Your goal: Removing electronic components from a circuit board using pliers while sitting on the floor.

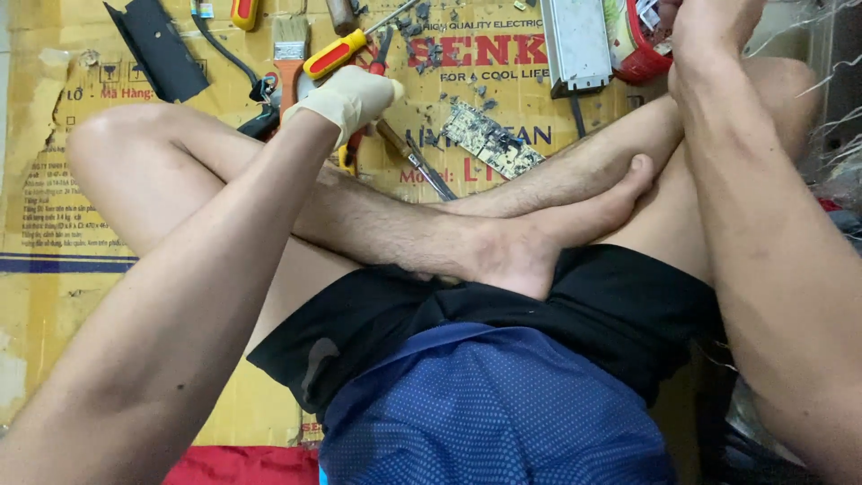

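The person sits cross-legged on a floor covered with flattened cardboard (54,180). The gloved left hand (346,97) reaches forward, its fingers (382,87) curled closed over the red-and-yellow screwdriver (337,54). The handle sticks out just past the knuckles toward the upper left; the thin metal shaft runs on beyond the fingers to the upper right. So its long axis lies diagonally, low and nearly flat to the cardboard, tip pointing away from the body.

The bare right hand (709,31) is at the red tub (639,56) at the top edge; its fingers are cut off by the frame, so I cannot tell whether they grip anything.

Judging by the scene, dismantling is well under way: a bare green circuit board (489,139) lies just right of the left fingers, a grey metal casing (576,40) sits open beyond it, and dark chips litter the cardboard between. A paintbrush (289,45), red-handled pliers (359,135) and a second screwdriver (417,162) lie near the fingers. What remains undone is not visible.
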